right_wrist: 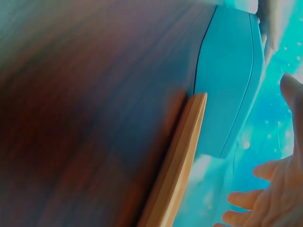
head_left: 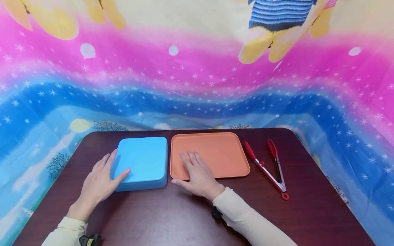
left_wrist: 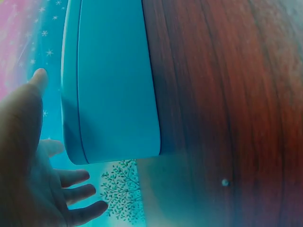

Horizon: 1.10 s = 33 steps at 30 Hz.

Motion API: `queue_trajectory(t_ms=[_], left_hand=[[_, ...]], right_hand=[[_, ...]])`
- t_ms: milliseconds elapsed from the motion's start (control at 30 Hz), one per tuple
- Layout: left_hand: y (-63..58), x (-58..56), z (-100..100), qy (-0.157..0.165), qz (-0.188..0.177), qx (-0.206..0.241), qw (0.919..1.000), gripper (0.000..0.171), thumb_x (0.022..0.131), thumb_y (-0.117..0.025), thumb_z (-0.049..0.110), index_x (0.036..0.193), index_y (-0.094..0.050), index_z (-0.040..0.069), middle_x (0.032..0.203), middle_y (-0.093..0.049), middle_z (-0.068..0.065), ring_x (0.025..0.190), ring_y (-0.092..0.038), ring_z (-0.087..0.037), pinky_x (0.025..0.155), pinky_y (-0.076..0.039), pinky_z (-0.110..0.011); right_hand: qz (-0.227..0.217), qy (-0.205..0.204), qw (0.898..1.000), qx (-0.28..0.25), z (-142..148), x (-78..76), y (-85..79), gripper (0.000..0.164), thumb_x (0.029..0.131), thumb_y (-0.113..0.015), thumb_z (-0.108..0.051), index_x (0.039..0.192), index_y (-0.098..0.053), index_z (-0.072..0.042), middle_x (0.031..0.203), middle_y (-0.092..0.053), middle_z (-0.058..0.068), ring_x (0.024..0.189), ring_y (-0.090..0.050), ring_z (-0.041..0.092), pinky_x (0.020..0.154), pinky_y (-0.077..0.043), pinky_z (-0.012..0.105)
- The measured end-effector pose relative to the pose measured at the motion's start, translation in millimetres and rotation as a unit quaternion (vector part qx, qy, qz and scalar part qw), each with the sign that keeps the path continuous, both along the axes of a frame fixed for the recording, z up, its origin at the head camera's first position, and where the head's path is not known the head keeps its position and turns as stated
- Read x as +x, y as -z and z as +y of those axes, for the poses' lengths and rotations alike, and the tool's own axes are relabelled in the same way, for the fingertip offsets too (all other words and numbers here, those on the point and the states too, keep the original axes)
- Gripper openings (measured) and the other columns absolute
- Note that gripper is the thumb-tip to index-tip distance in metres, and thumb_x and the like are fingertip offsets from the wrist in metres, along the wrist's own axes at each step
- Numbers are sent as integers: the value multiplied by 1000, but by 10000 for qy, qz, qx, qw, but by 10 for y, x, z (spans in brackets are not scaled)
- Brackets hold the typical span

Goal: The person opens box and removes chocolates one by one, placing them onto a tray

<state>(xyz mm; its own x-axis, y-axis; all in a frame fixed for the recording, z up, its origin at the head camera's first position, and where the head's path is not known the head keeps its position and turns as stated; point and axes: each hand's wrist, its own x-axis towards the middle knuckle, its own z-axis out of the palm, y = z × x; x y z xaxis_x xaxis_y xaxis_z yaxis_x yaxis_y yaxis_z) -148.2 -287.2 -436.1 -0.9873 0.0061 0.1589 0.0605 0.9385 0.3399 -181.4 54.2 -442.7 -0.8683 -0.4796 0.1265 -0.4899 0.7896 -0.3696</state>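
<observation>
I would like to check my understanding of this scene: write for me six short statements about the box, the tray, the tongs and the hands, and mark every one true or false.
1. The blue box is on the left of the orange tray. True.
2. The tongs are spread open. True.
3. The tongs lie on the tray. False: they lie on the dark table, to the right of the tray.
4. The left hand is at the left side of the box. True.
5. The right hand has the tongs in its grip. False: it holds nothing, and its fingers are over the tray.
6. The lid is off the box. False: it is on.
</observation>
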Motion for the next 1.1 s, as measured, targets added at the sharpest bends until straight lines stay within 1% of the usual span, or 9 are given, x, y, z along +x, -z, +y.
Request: queue_trajectory(t_ms=[200,333,433,533,600,700,833,933,1100], left_hand=[[-43,14,-49,63,-642,290,9975,104,92,-55,69,164,-3,15,160,-28,-32,141,-32,-56,99,-33,-79],[-72,12,-76,126,-1153,511,9919,112,90,-58,70,163,6,12,163,-20,-32,142,-29,-58,96,-34,-80],[-68,-1,-77,180,-1374,672,9881,122,87,-65,68,161,11,9,164,-14,-33,143,-27,-60,96,-33,-80],[-47,-7,-77,258,-1374,814,9868,129,83,-72,65,160,13,5,164,-11,-34,143,-25,-60,99,-31,-79],[-26,-2,-81,338,-1300,910,9867,133,81,-77,60,159,13,3,163,-11,-35,143,-25,-60,102,-31,-78],[-2,-5,-90,476,-1201,1087,9856,136,78,-83,53,159,14,2,163,-10,-37,142,-25,-60,104,-30,-76],[28,3,-120,580,-1150,1282,9833,138,76,-86,46,159,15,2,162,-10,-37,141,-26,-60,105,-30,-75],[46,6,-150,531,-1151,1286,9836,136,78,-86,46,159,16,3,161,-12,-39,139,-28,-62,104,-33,-74],[75,6,-196,487,-1105,1341,9836,135,79,-85,45,159,17,5,161,-16,-38,140,-29,-62,103,-33,-73]], right_hand=[[-148,-264,9995,1,-203,20,-7,100,90,-57,-72,163,-19,-14,166,-29,13,156,-24,32,126,-23,47],[-355,-381,9985,-141,-341,36,10,101,90,-60,-70,162,-19,-11,166,-31,9,155,-27,29,124,-27,47],[-571,-424,9969,-340,-420,60,22,103,89,-65,-65,162,-19,-9,165,-33,7,153,-32,25,123,-31,45],[-752,-428,9946,-568,-491,83,29,103,89,-70,-59,161,-19,-6,164,-35,9,150,-36,24,122,-31,43],[-878,-333,9927,-758,-532,100,29,103,89,-73,-55,161,-20,-4,163,-36,11,149,-37,25,122,-30,44],[-1025,-116,9885,-1103,-582,99,30,102,87,-77,-49,160,-23,-3,158,-42,12,144,-43,23,119,-36,41],[-1193,84,9803,-1571,-635,97,52,101,84,-82,-41,158,-28,0,144,-51,12,118,-55,17,100,-51,29],[-1283,174,9752,-1794,-665,90,63,100,83,-84,-38,157,-30,1,136,-52,11,101,-54,12,84,-49,21],[-1353,318,9731,-1838,-698,75,60,98,83,-84,-35,156,-31,1,135,-51,11,95,-52,10,79,-47,19]])
